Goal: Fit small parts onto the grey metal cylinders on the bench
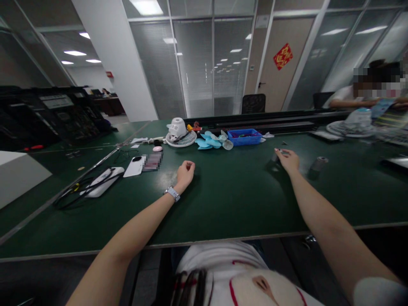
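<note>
My left hand, with a watch at its wrist, is closed just above the green table. Its curled fingers hide whatever may be inside. On the right, my right hand has thumb and fingers closed round a small grey piece, blurred and partly covered by the fingertips. A grey cylinder stands on the table to the right of that hand. Light blue fan blades lie beyond my left hand, beside a white fan body with a round grille.
A blue tray of small parts sits at the back. Left of my left hand are a white phone, a pink round item and a white device with black cables. Another person works at the far right near fan parts.
</note>
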Demonstrator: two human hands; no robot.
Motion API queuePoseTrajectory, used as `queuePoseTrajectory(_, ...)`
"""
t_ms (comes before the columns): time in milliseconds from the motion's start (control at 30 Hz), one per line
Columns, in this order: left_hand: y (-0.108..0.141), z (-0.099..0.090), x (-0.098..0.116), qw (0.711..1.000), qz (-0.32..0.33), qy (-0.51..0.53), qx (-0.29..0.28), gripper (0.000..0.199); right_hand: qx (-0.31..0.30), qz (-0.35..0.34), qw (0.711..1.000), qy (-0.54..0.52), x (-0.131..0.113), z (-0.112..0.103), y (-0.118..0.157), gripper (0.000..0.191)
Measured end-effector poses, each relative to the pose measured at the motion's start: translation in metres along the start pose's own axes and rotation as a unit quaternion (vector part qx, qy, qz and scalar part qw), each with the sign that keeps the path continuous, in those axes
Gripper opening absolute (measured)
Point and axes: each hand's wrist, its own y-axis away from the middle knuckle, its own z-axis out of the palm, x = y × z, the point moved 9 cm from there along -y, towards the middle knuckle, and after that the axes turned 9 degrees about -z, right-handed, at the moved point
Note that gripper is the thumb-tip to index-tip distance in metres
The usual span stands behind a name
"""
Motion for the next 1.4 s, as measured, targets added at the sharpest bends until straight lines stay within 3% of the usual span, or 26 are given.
queuePoseTrajectory(433, 0.0, -0.002, -0.003, 1.0, -0.012, 0.0, 0.004, 0.019, -0.014, -0.018, 0.998, 0.055, -0.004, 0.0, 0.001, 0.052)
queuePoseTrajectory(600, -0.001, 0.0, -0.004, 1.0, -0.004, 0.012, 0.0, 0.021, 0.007, -0.047, 0.996, 0.074, -0.03, 0.003, 0.01, 0.045)
queuePoseTrajectory(700, -0.001, 0.002, -0.002, 1.0, 0.002, 0.018, -0.012, 0.023, -0.005, -0.103, 0.993, 0.052, -0.074, 0.028, 0.037, 0.044)
queuePoseTrajectory(767, 0.001, 0.002, 0.003, 0.999, 0.014, 0.023, -0.025, 0.026, -0.067, -0.155, 0.985, -0.012, -0.114, 0.061, 0.069, 0.046)
queuePoseTrajectory(867, 0.009, 0.002, 0.02, 0.997, 0.069, 0.009, -0.036, 0.029, -0.192, -0.225, 0.945, -0.142, -0.175, 0.111, 0.132, 0.046)
queuePoseTrajectory(967, 0.02, 0.002, 0.04, 0.989, 0.142, -0.002, -0.044, 0.033, -0.256, -0.256, 0.905, -0.225, -0.215, 0.136, 0.186, 0.042)
queuePoseTrajectory(1100, 0.028, 0.003, 0.053, 0.981, 0.182, 0.012, -0.064, 0.035, -0.306, -0.275, 0.88, -0.238, -0.23, 0.149, 0.221, 0.041)
queuePoseTrajectory(1400, 0.029, 0.014, 0.06, 0.971, 0.217, -0.016, -0.099, 0.027, -0.327, -0.28, 0.88, -0.199, -0.224, 0.151, 0.226, 0.037)
